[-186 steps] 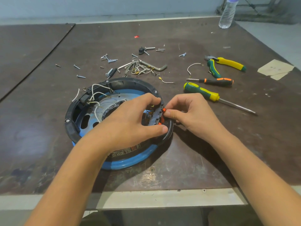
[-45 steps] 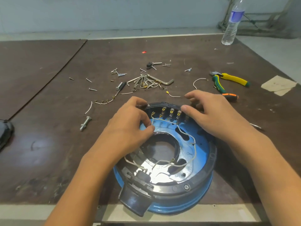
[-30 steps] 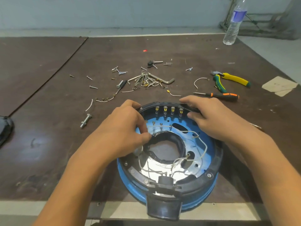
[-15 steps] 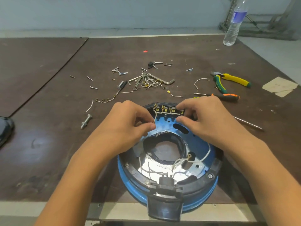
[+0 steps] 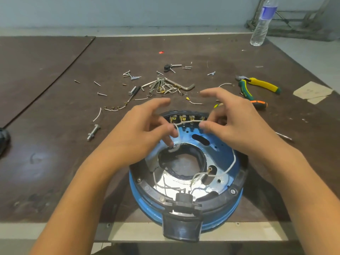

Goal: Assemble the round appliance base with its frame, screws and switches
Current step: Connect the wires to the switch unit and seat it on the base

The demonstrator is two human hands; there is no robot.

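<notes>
Head view: the round appliance base (image 5: 228, 205), blue with a black frame (image 5: 237, 183) around its rim, sits at the near edge of the brown table (image 5: 55, 162), and a black block (image 5: 182, 227) on its near side hangs over that edge. A row of switches (image 5: 184, 118) lines the far inside of the frame, and a white wire (image 5: 234, 160) runs along it and loops down the right side of the blue floor. The left hand (image 5: 136, 137) reaches in from the left, forefinger stretched out toward the far side, thumb and curled fingers pinching the wire near the inner ring. The right hand (image 5: 237, 124) is over the far right rim, forefinger straight, thumb tip on the wire at the right end of the switch row, the other fingers curled close behind it; whether it truly pinches the wire I cannot tell. Beyond the base lie loose screws (image 5: 132, 77), a hex key (image 5: 184, 87) and a bolt (image 5: 93, 132) to the left. Yellow-green pliers (image 5: 261, 83) and an orange-handled screwdriver (image 5: 259, 103) lie to the right, and a water bottle (image 5: 262, 23) stands at the far right.
</notes>
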